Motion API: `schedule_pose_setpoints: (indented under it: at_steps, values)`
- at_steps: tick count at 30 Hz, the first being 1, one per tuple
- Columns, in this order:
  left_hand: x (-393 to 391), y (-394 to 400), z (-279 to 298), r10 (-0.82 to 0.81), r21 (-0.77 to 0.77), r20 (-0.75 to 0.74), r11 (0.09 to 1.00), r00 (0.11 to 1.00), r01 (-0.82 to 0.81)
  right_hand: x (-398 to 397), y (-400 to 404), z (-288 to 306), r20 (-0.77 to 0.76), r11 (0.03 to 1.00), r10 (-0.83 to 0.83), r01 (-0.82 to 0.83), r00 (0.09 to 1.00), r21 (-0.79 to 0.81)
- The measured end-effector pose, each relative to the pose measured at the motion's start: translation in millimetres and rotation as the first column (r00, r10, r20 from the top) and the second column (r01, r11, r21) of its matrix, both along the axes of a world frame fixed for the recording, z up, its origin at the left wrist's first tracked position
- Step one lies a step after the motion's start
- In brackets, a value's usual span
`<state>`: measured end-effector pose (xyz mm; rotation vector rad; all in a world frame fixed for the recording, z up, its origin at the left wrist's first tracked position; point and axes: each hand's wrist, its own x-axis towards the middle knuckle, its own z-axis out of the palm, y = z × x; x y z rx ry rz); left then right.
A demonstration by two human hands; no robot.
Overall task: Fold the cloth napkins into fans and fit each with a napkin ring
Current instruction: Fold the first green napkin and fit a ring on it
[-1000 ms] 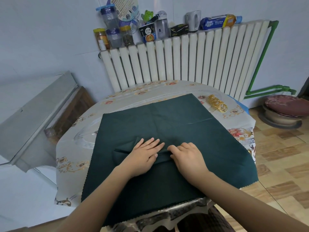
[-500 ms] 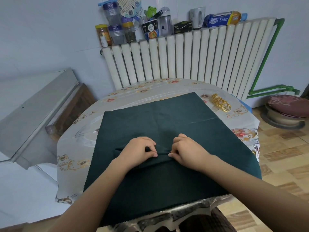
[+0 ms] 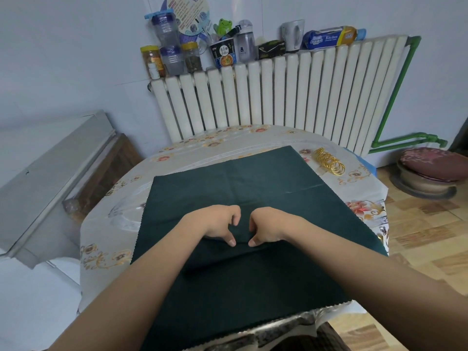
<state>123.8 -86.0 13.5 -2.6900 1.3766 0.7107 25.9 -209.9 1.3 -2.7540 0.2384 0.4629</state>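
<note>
Head cam: dark green square cloth napkin (image 3: 253, 188) flat on floral-covered table (image 3: 106, 236), raised pleat running left-right; left hand (image 3: 217, 224) & right hand (image 3: 268, 226) each pinch it mid-cloth.

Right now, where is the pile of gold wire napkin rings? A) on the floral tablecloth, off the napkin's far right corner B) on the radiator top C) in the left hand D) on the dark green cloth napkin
A: the pile of gold wire napkin rings lies on the floral tablecloth, clear of the dark green cloth napkin.
</note>
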Motion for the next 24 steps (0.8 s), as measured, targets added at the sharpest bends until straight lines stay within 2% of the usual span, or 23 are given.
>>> schedule_pose_setpoints:
  at_steps: [4,9,12,15,18,21,24]
  values:
    - [-1.6,-2.0,3.9,0.0,0.08,0.015,0.997,1.0,-0.001,-0.6,4.9,1.4,0.005,0.999,0.019,-0.019,1.0,-0.037]
    - [-6.8,3.4,2.3,0.009,0.044,0.071,0.999,0.997,-0.012,-9.0,8.8,0.5,0.058,0.997,0.026,-0.022,0.998,-0.07]
    - [-13.7,9.4,4.8,-0.007,0.016,0.135,1.0,0.991,0.005,-16.7,9.2,-3.9,0.104,0.999,0.025,-0.021,0.994,-0.034]
    - [-24.5,13.3,7.3,-0.083,0.037,0.258,0.996,0.962,0.076,-26.9,8.5,-11.9,0.201,1.0,0.018,-0.019,0.979,0.005]
    - [-33.5,16.3,8.0,-0.168,0.08,0.313,0.985,0.935,0.15,-34.1,11.2,-17.8,0.295,0.998,0.053,-0.038,0.954,-0.055]
    - [-40.6,18.0,13.7,-0.263,0.101,0.454,0.964,0.851,0.244,-39.6,10.8,-21.7,0.421,0.997,0.064,-0.045,0.905,-0.056]
    - [-46.8,14.4,22.0,-0.292,0.121,0.685,0.949,0.667,0.292,-38.7,5.2,-18.5,0.584,1.0,0.012,0.002,0.812,-0.023]
